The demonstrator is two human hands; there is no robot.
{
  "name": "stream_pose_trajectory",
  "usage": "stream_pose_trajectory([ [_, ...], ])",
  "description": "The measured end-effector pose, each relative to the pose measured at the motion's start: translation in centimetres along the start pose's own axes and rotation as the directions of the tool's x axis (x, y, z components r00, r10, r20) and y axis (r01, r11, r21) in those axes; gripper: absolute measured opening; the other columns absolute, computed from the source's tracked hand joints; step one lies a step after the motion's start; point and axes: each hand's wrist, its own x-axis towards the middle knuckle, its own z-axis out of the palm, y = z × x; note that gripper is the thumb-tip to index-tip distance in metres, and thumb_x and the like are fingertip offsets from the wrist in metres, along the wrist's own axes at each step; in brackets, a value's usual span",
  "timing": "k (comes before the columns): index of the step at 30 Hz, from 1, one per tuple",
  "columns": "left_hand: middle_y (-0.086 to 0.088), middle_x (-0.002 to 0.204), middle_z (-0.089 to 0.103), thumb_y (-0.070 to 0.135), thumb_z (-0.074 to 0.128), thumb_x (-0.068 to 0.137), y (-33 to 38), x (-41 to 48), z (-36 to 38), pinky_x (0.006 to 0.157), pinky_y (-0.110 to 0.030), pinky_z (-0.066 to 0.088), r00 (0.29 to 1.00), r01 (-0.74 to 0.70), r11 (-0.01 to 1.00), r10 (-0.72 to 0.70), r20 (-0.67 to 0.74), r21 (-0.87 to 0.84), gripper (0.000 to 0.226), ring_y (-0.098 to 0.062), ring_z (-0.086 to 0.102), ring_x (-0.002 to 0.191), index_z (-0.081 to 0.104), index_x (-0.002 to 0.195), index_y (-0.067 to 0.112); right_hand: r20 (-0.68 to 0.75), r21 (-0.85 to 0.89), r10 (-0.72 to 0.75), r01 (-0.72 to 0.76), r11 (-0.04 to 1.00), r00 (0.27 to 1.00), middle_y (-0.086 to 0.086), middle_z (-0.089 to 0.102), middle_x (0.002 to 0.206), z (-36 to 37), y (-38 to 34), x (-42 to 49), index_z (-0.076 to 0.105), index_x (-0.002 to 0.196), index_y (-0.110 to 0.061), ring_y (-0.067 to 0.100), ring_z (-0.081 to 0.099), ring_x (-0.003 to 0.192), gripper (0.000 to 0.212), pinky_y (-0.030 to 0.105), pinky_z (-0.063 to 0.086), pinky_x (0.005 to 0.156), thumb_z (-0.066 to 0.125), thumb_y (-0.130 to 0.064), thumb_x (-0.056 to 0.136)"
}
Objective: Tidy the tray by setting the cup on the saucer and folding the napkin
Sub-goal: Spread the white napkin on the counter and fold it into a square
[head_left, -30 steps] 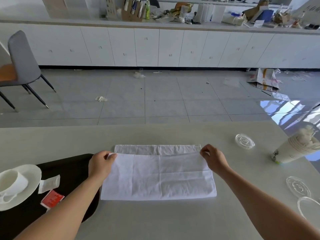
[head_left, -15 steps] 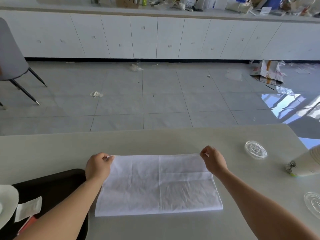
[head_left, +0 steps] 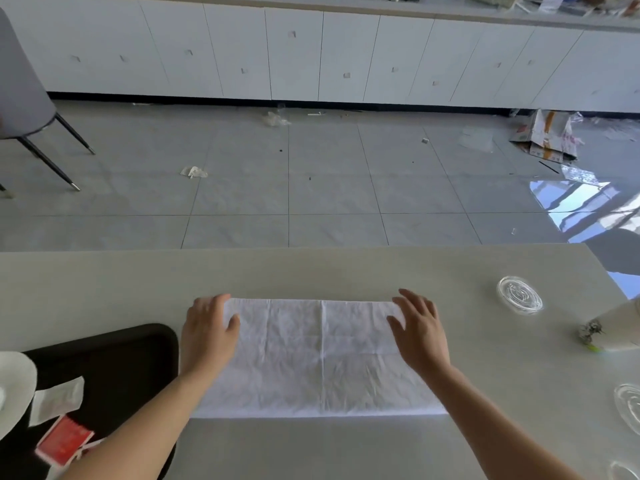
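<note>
On the table (head_left: 311, 271), flat open hands cover the napkin (head_left: 322, 358) corners (saucer (head_left: 14, 386) cropped).

The napkin (head_left: 322, 358) is plain white, creased into a faint grid, on a pale grey-beige table (head_left: 311, 271). At near left a black tray (head_left: 114, 358) carries a white saucer (head_left: 14, 386), a white packet (head_left: 57, 400) and a red packet (head_left: 64, 441). Beyond, the floor (head_left: 242, 188) is grey tile and the cabinets (head_left: 294, 50) are white.

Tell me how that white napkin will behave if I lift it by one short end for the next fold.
The napkin looks thin and creased, so it will probably droop rather than hold flat. Its folded layers may slide apart if only one is pinched. The table looks smooth, so a push likely slides it, unless the left hand or right hand pins it.
</note>
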Motion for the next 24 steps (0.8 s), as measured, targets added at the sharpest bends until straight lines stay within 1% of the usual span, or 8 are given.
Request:
stream_pose_trajectory([
  [2, -0.015, 0.128, 0.055, 0.02, 0.066, 0.084, -0.1, -3.3, 0.1, 0.09, -0.05, 0.048, 0.985, -0.171, 0.979, 0.171, 0.012, 0.11, 0.042, -0.036, 0.054, 0.116, 0.058, 0.124, 0.01, 0.053, 0.002, -0.095, 0.095, 0.995, 0.994, 0.0, 0.044, 0.152, 1.1, -2.8, -2.3, 0.056, 0.136, -0.016, 0.027, 0.034, 0.142, 0.044, 0.044, 0.035, 0.113, 0.059, -0.033, 0.095],
  [5, -0.017, 0.144, 0.044, 0.035, 0.044, 0.09, 0.0, -8.4, 1.1, 0.106, -0.053, 0.039, 0.946, -0.325, 0.922, 0.317, 0.076, 0.211, 0.053, -0.039, 0.04, 0.134, 0.049, 0.136, 0.01, 0.144, 0.041, -0.234, 0.23, 0.972, 0.961, -0.006, 0.022, 0.161, 3.3, -7.7, -5.5, 0.04, 0.148, -0.022, 0.019, 0.013, 0.151, 0.052, 0.04, 0.013, 0.122, 0.042, -0.043, 0.101],
  [8, -0.016, 0.157, 0.026, 0.051, 0.029, 0.095, 0.0, -11.2, 2.1, 0.116, -0.055, 0.02, 0.925, -0.372, 0.88, 0.325, 0.195, 0.294, 0.065, -0.037, 0.018, 0.146, 0.032, 0.149, 0.014, 0.216, 0.015, -0.356, 0.361, 0.932, 0.909, -0.01, 0.006, 0.164, 5.8, -12.3, -8.2, 0.024, 0.153, -0.024, 0.019, -0.002, 0.152, 0.056, 0.043, 0.0, 0.12, 0.029, -0.046, 0.102],
  [10, -0.018, 0.157, 0.023, 0.061, 0.024, 0.092, -0.4, -11.8, 2.5, 0.115, -0.057, 0.014, 0.94, -0.323, 0.881, 0.257, 0.223, 0.345, 0.075, -0.04, 0.018, 0.145, 0.029, 0.149, 0.013, 0.26, -0.005, -0.378, 0.393, 0.92, 0.888, -0.009, 0.0, 0.164, 6.9, -13.5, -9.3, 0.02, 0.154, -0.025, 0.022, -0.007, 0.151, 0.059, 0.046, -0.003, 0.118, 0.026, -0.048, 0.101],
  [13, -0.019, 0.158, 0.018, 0.067, 0.017, 0.09, -1.1, -12.0, 2.8, 0.115, -0.059, 0.015, 0.96, -0.243, 0.898, 0.169, 0.221, 0.367, 0.08, -0.041, 0.016, 0.145, 0.023, 0.151, 0.015, 0.299, -0.06, -0.303, 0.335, 0.94, 0.905, -0.007, -0.009, 0.163, 7.5, -11.8, -10.2, 0.013, 0.156, -0.025, 0.024, -0.013, 0.151, 0.068, 0.047, -0.008, 0.118, 0.026, -0.058, 0.098],
  [16, -0.017, 0.16, 0.012, 0.065, 0.015, 0.091, -1.3, -11.8, 3.0, 0.114, -0.063, 0.017, 0.958, -0.224, 0.904, 0.135, 0.253, 0.365, 0.077, -0.039, 0.009, 0.147, 0.018, 0.152, 0.018, 0.273, -0.131, -0.198, 0.24, 0.962, 0.941, -0.005, -0.005, 0.164, 6.9, -8.3, -10.5, 0.011, 0.156, -0.028, 0.025, -0.012, 0.151, 0.073, 0.049, -0.004, 0.118, 0.025, -0.066, 0.095],
  [20, -0.016, 0.16, 0.011, 0.065, 0.016, 0.091, -1.1, -11.8, 2.8, 0.112, -0.066, 0.021, 0.957, -0.222, 0.907, 0.132, 0.259, 0.359, 0.077, -0.039, 0.008, 0.147, 0.015, 0.153, 0.019, 0.239, -0.226, -0.05, 0.105, 0.968, 0.97, -0.004, -0.009, 0.164, 5.0, -2.5, -10.4, 0.004, 0.156, -0.026, 0.024, -0.012, 0.151, 0.076, 0.049, -0.006, 0.119, 0.016, -0.069, 0.094],
  [24, -0.017, 0.159, 0.012, 0.066, 0.015, 0.088, -0.4, -12.0, 2.2, 0.113, -0.064, 0.021, 0.956, -0.206, 0.909, 0.107, 0.273, 0.363, 0.079, -0.04, 0.009, 0.146, 0.017, 0.152, 0.019, 0.21, -0.303, 0.09, -0.023, 0.953, 0.974, -0.005, -0.019, 0.163, 3.2, 2.4, -10.9, -0.011, 0.154, -0.026, 0.019, -0.023, 0.148, 0.077, 0.046, -0.009, 0.12, 0.003, -0.07, 0.092],
])
